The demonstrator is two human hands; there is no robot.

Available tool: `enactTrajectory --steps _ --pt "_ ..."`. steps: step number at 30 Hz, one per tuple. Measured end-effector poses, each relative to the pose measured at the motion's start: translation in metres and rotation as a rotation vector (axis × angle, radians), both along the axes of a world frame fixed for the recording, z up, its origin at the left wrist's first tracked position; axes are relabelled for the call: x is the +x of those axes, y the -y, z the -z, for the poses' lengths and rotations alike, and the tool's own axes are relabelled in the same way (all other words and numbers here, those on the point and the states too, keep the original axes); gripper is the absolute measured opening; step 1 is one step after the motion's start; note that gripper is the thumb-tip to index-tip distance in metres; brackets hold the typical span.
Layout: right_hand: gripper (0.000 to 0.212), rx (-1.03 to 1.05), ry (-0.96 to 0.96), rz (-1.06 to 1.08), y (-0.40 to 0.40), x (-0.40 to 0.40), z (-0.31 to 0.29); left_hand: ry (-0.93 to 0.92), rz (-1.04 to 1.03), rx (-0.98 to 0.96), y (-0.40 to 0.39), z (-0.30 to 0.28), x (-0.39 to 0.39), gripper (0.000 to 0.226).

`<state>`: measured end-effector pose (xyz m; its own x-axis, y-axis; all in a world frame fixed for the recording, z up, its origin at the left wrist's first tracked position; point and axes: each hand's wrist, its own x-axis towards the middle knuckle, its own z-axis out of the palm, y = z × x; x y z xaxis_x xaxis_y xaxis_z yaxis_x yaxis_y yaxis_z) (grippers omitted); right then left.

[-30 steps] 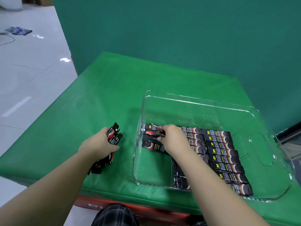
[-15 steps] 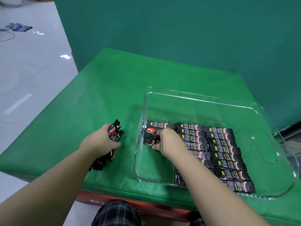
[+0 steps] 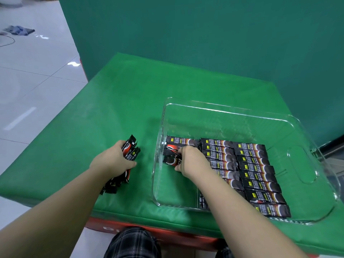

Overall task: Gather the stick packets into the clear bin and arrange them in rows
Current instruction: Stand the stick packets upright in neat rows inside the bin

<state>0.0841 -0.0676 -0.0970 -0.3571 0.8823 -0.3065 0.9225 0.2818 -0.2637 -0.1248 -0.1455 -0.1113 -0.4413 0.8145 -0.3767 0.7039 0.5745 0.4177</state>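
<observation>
A clear bin [image 3: 305,155] sits on the right half of the green table. Inside it, black stick packets [image 3: 258,175] lie in two full rows at the middle and right, and a third row [image 3: 178,141] is started against the left wall. My right hand [image 3: 191,162] is inside the bin at that left row, pinching a packet [image 3: 172,161] that lies among the ones there. Left of the bin, my left hand [image 3: 113,160] grips a bundle of packets [image 3: 130,151] resting on the table; its lower end sticks out below my wrist.
The green padded table [image 3: 115,108] drops off to a white tiled floor [image 3: 33,75] on the left. A green backdrop [image 3: 204,34] rises close behind the table. The table's near edge lies just below the bin.
My right hand has slid a little nearer and lower along the left row in the bin. The left hand still holds its bundle in the same place.
</observation>
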Motion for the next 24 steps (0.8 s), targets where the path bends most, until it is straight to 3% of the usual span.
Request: enactTrajectory --steps 10,13,16,21,24 --pt "0.023 -0.034 -0.030 0.056 -0.003 -0.006 0.005 -0.001 -0.004 -0.012 0.000 0.000 0.000 0.072" --pt "0.037 -0.040 -0.094 0.063 0.003 -0.006 -0.002 -0.003 -0.003 -0.017 0.001 -0.001 0.001 0.072" --pt "0.050 -0.057 -0.251 0.075 0.012 0.001 -0.023 -0.011 -0.005 -0.021 0.001 0.001 0.000 0.073" --pt "0.031 -0.117 -0.506 0.163 0.014 0.013 -0.045 -0.023 -0.004 -0.006 0.002 0.006 -0.003 0.073" --pt "0.031 -0.176 -0.699 0.359 0.016 0.012 -0.039 -0.030 0.005 0.000 0.002 0.009 -0.003 0.070"
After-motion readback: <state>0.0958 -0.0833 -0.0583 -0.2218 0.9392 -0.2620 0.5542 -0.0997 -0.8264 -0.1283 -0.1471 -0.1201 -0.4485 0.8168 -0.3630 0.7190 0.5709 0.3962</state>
